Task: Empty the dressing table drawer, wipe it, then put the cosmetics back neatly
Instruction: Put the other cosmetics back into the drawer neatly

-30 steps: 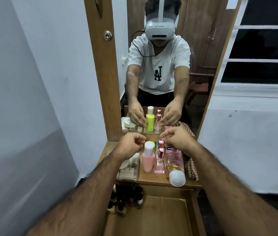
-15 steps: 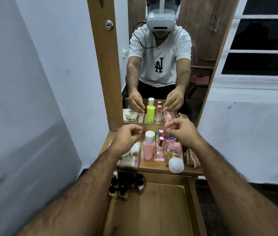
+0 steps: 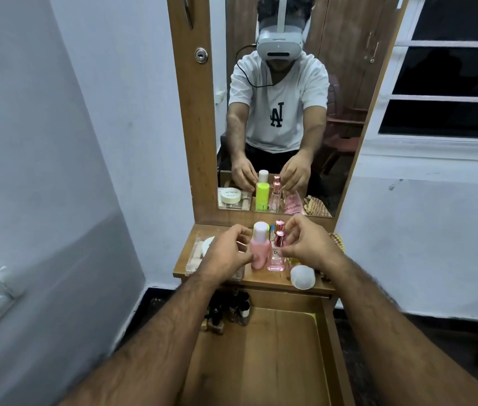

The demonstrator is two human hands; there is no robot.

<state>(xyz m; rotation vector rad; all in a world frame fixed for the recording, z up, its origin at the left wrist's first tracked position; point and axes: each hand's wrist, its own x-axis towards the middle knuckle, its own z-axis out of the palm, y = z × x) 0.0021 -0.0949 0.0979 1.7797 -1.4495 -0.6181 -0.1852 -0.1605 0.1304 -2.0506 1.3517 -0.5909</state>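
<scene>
The wooden drawer (image 3: 264, 364) stands pulled open below the dressing table top (image 3: 261, 280); several small dark nail-polish bottles (image 3: 233, 312) stand in its back left corner. On the top stand a pink bottle (image 3: 260, 253) with a white cap and a clear perfume bottle (image 3: 276, 259) with a rose-gold cap. My left hand (image 3: 227, 254) curls against the pink bottle's left side. My right hand (image 3: 309, 246) pinches the perfume bottle at its neck. A pink tube with a white cap (image 3: 303, 276) lies under my right wrist.
A clear organiser tray (image 3: 195, 257) with a white jar (image 3: 209, 242) sits at the top's left end. A checked cloth (image 3: 338, 238) lies at the right end. The mirror (image 3: 275, 118) rises right behind the bottles. A white wall runs along the left.
Both hands have come down from above the bottles and closed in on them, the left onto the pink bottle and the right onto the perfume bottle. The bottles stand where they were.
</scene>
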